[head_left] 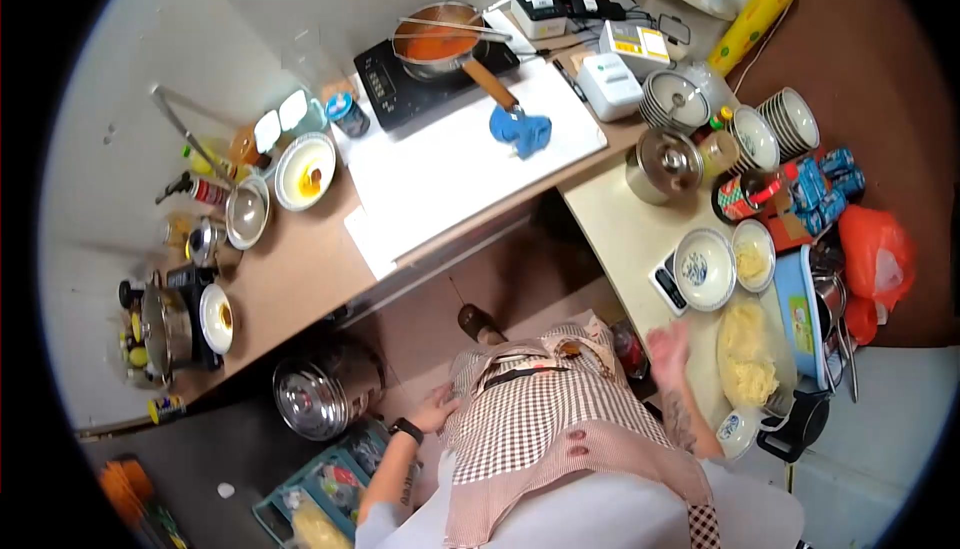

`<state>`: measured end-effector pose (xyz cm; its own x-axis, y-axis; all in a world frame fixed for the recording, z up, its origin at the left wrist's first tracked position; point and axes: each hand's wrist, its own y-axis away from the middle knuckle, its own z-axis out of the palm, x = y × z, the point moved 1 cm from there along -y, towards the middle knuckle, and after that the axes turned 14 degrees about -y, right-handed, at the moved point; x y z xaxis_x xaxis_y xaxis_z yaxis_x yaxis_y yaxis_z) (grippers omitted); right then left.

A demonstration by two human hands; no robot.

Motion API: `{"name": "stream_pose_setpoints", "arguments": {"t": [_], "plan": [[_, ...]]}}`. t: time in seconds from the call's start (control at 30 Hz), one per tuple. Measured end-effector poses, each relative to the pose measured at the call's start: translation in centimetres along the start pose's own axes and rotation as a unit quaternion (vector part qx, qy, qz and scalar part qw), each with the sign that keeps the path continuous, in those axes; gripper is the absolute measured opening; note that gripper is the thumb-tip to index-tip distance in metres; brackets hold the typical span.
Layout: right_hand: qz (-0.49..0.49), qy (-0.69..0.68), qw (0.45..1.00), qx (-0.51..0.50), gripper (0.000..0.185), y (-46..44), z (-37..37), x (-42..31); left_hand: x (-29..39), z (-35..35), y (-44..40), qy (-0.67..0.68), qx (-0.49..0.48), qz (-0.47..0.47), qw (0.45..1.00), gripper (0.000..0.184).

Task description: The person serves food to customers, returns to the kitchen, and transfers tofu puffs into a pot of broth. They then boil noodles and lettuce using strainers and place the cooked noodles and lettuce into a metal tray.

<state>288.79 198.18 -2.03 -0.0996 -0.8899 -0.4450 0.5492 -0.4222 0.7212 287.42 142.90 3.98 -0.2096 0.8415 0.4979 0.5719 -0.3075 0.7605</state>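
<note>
My left hand (pixel 434 410), with a dark band on its wrist, lies at the left side of the checked apron (pixel 540 409); its fingers are partly seen and whether they are pressed together is unclear. At the edge of the right counter (pixel 620 239) is my right hand (pixel 670 351), blurred, with fingers apart and nothing in it. Near it, a white bowl (pixel 704 269) rests on a small scale (pixel 668 287). Beside that bowl stands another bowl (pixel 753 255) with pale noodles, and a heap of noodles (pixel 748 354) lies just right of my right hand.
A pan (pixel 436 44) of red liquid sits on a black cooktop (pixel 382 82), near a blue cloth (pixel 520 131). Bowls with sauce (pixel 305 171) stand on the left counter. A lidded steel pot (pixel 664 165) is on the right. A metal bin (pixel 312 397) stands on the floor.
</note>
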Motion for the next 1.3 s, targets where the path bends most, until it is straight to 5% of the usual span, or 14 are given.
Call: {"name": "stream_pose_setpoints", "arguments": {"t": [0.07, 0.13, 0.17, 0.23, 0.37, 0.4, 0.5, 0.6, 0.73, 0.87, 0.93, 1.17, 1.27, 1.3], "plan": [[0.103, 0.35, 0.931, -0.013, 0.043, 4.5, 3.8, 5.2, 1.1, -8.2, -1.9, -0.128, 0.01, 0.002, 0.992, 0.083], [-0.012, 0.63, 0.739, -0.237, 0.044, 7.0, 7.3, 6.7, -0.7, -12.2, -5.7, -0.128, 0.064, 0.019, 0.99, 0.081], [0.03, 0.645, 0.714, -0.272, 0.041, 3.9, 8.3, 5.2, 2.9, -15.8, -5.8, -0.083, 0.101, 0.078, 0.988, 0.077], [0.018, 0.772, 0.623, -0.127, 0.035, 3.4, 20.5, 1.2, 8.6, -20.8, -7.1, -0.021, 0.112, 0.103, 0.988, 0.068], [-0.37, 0.7, 0.593, -0.144, 0.042, -6.9, 33.8, -4.9, 17.0, -24.9, -12.1, 0.03, 0.136, 0.175, 0.975, 0.058], [-0.428, 0.738, 0.507, -0.125, 0.047, -10.5, 35.4, -6.0, 18.6, -25.4, -13.9, 0.035, 0.127, 0.184, 0.974, 0.058], [-0.312, 0.808, 0.496, -0.058, 0.047, -16.0, 38.4, -7.6, 21.9, -25.9, -15.1, 0.045, 0.117, 0.174, 0.977, 0.057], [-0.346, 0.829, 0.432, -0.08, 0.023, -19.1, 38.0, -8.6, 23.4, -25.7, -16.5, 0.104, 0.116, 0.174, 0.972, 0.052], [-0.378, 0.832, 0.402, -0.064, 0.033, -16.5, 37.6, -9.4, 26.5, -26.8, -21.6, -0.156, 0.314, 0.267, 0.897, 0.045], [-0.353, 0.822, 0.446, -0.034, 0.043, -15.9, 35.9, -9.3, 34.0, -26.8, -32.5, -0.294, 0.355, 0.426, 0.778, 0.049], [-0.366, 0.82, 0.439, -0.027, 0.043, -15.6, 35.1, -8.9, 31.9, -26.0, -40.6, -0.281, 0.353, 0.369, 0.813, 0.05], [-0.39, 0.783, 0.483, -0.043, 0.044, -9.8, 38.5, -9.2, 18.6, -36.2, -29.6, -0.345, 0.418, 0.116, 0.832, 0.05], [-0.311, 0.53, 0.761, -0.207, 0.041, -10.9, 37.9, -8.2, 13.3, -37.6, -27.9, -0.248, 0.435, 0.129, 0.856, 0.049], [-0.304, 0.458, 0.794, -0.259, 0.039, -11.0, 38.3, -6.5, 13.1, -37.8, -27.3, -0.216, 0.428, 0.145, 0.866, 0.048]]}}
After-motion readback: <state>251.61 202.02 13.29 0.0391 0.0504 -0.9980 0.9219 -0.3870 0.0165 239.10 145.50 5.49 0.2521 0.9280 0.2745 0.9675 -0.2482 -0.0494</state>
